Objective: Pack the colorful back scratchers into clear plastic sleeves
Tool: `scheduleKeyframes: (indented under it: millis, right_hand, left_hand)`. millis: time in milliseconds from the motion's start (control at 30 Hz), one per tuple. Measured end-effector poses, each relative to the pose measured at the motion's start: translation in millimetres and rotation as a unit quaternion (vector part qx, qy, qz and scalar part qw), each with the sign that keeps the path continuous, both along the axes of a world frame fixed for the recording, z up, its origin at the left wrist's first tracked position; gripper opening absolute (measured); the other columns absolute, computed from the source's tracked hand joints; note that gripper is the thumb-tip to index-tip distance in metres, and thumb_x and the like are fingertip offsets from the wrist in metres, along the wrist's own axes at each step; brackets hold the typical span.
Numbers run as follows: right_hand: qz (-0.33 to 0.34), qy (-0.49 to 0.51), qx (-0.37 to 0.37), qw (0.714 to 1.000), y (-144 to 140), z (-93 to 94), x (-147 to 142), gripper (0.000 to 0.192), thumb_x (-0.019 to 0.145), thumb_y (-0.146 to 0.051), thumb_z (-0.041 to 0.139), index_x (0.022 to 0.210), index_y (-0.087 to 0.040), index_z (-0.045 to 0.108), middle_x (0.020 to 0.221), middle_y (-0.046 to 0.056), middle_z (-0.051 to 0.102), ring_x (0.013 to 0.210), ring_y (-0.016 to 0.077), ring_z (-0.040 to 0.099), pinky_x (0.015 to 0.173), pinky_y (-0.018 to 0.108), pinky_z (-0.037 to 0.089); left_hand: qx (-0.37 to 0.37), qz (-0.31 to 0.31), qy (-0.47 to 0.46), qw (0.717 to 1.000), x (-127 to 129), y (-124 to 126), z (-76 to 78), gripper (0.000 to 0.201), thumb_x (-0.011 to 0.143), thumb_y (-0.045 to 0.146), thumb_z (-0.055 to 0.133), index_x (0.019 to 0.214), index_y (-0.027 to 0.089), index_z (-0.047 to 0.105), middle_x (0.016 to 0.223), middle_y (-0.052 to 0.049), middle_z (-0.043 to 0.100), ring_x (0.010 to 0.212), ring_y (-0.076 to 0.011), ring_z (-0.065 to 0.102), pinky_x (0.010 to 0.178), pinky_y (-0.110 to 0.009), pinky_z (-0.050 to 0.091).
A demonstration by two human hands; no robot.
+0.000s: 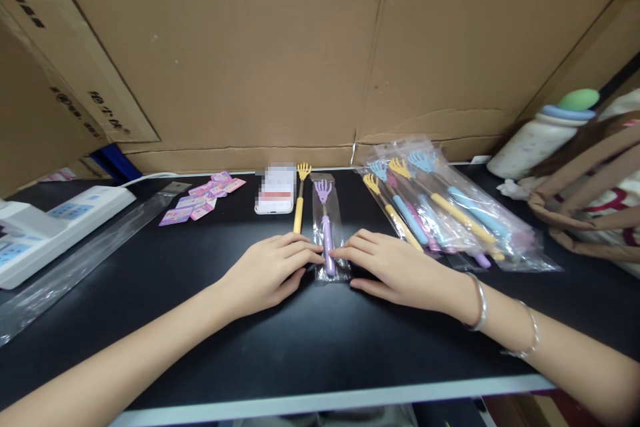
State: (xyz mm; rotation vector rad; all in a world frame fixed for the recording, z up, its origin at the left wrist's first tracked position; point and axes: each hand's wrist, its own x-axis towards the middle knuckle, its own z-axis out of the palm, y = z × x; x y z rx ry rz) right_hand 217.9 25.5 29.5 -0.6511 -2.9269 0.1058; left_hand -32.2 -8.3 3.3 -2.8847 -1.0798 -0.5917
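Note:
A purple back scratcher in a clear plastic sleeve (326, 221) lies upright-pointing on the black table (300, 340). My left hand (270, 271) rests flat at its left side, fingertips touching the sleeve near the handle. From the right, my right hand (395, 270) presses its fingertips on the same sleeve. Both hands lie flat with fingers together, gripping nothing. A bare yellow back scratcher (300, 197) lies just left of the sleeve, partly under my left fingers.
A pile of bagged back scratchers (440, 210) lies at the right. A white phone (276, 190), pink cards (203, 203), empty clear sleeves (75, 260) and a white power strip (45, 227) sit left. Cardboard (300, 47) walls the back; a bottle (545, 133) and bag (595, 200) stand right.

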Motion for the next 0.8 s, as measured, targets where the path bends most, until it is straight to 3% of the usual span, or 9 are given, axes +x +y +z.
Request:
scheduleKeyframes:
  millis: [800]
  right_hand:
    - [0.002, 0.002, 0.007, 1.000, 0.0, 0.8, -1.5, 0.037, 0.088, -0.024, 0.056, 0.124, -0.017, 0.053, 0.101, 0.009, 0.062, 0.093, 0.0224, 0.055, 0.079, 0.037, 0.050]
  left_hand:
    - [-0.013, -0.009, -0.009, 1.000, 0.1, -0.2, 1.5, 0.027, 0.091, 0.014, 0.041, 0.110, 0.019, 0.059, 0.116, -0.006, 0.065, 0.108, -0.0176, 0.058, 0.092, -0.033, 0.050]
